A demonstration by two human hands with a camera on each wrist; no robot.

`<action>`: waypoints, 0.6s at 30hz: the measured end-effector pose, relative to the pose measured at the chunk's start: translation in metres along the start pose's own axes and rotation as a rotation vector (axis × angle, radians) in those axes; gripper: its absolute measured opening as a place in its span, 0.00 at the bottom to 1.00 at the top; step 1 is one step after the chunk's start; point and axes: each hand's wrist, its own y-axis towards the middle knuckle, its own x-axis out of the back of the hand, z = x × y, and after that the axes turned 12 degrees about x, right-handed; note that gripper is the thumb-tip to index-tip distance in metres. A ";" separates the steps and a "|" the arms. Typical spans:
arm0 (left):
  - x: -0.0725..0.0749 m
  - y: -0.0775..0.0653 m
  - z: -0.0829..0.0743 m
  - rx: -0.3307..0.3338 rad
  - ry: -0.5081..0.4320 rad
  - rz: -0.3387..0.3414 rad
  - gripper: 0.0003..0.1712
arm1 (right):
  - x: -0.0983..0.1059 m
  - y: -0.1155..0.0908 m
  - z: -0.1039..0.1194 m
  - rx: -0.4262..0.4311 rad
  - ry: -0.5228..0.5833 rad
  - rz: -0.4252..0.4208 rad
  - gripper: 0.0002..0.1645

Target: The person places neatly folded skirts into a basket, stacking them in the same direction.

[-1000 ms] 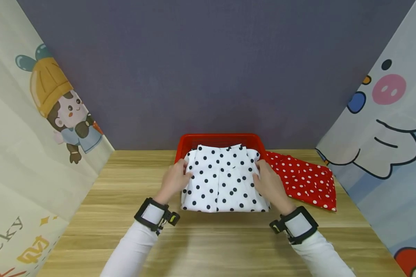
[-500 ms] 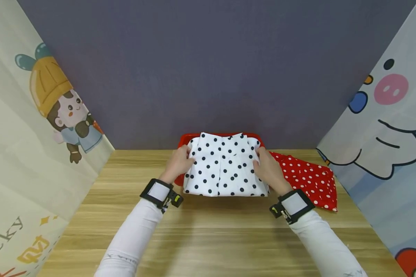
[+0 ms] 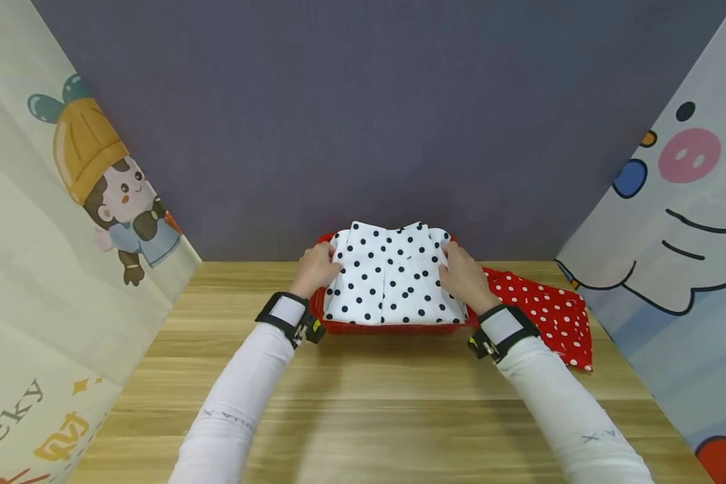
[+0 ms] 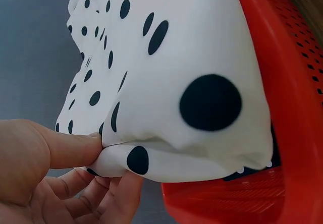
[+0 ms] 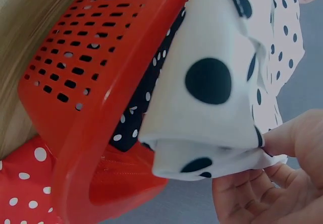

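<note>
A folded white garment with black polka dots (image 3: 393,279) is held over a red plastic basket (image 3: 393,329), covering most of its opening. My left hand (image 3: 316,270) pinches its left side, thumb on top and fingers underneath, as the left wrist view shows. On the opposite side my right hand (image 3: 464,275) grips the fabric's edge the same way. In the right wrist view, black cloth with white dots (image 5: 126,128) lies inside the basket beneath the garment. The white garment hangs just above the rim there.
A red cloth with white dots (image 3: 547,316) lies folded on the wooden table (image 3: 375,403), right of the basket. Behind the basket rises a dark grey wall (image 3: 375,121). Printed curtains with cartoon figures (image 3: 127,195) stand on both sides.
Both hands have carried the white dotted garment forward, away from me, until it sits over the basket. The basket's front wall now shows below it. The red cloth has stayed put.
</note>
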 end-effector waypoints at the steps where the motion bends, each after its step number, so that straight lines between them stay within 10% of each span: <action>1: 0.000 0.002 -0.001 0.005 0.008 -0.003 0.11 | 0.000 0.002 0.000 0.002 -0.002 0.005 0.24; 18: -0.017 0.030 -0.010 0.068 0.118 0.001 0.10 | -0.014 0.033 -0.012 -0.069 -0.046 0.061 0.22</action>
